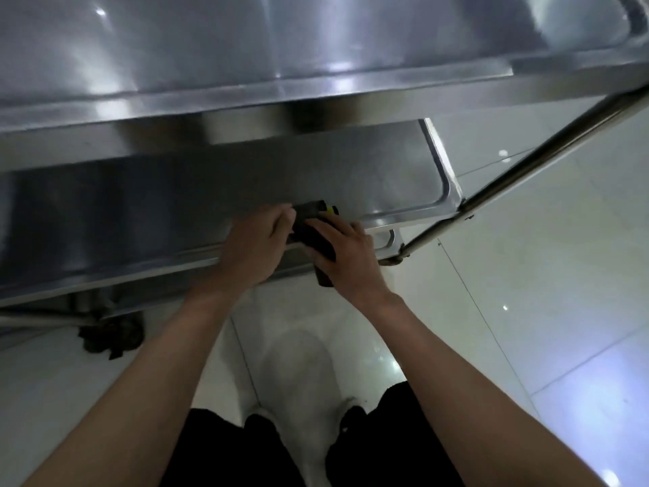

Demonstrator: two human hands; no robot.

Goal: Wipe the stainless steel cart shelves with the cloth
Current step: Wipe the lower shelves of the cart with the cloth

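A stainless steel cart fills the upper view, its top shelf (246,51) nearest the camera and a darker lower shelf (158,205) below it. A dark cloth (310,219) with a small yellow patch lies on the lower shelf's front edge, near its right corner. My left hand (253,247) pinches the cloth's left end with curled fingers. My right hand (346,254) grips the cloth's right part, fingers pointing up and left. A strip of the cloth hangs down below the shelf edge under my right hand.
A steel tube (526,163) of the cart frame slants down at the right. A caster wheel with dark debris (112,333) sits on the white tiled floor (526,311) at the left. My dark-clothed legs show at the bottom.
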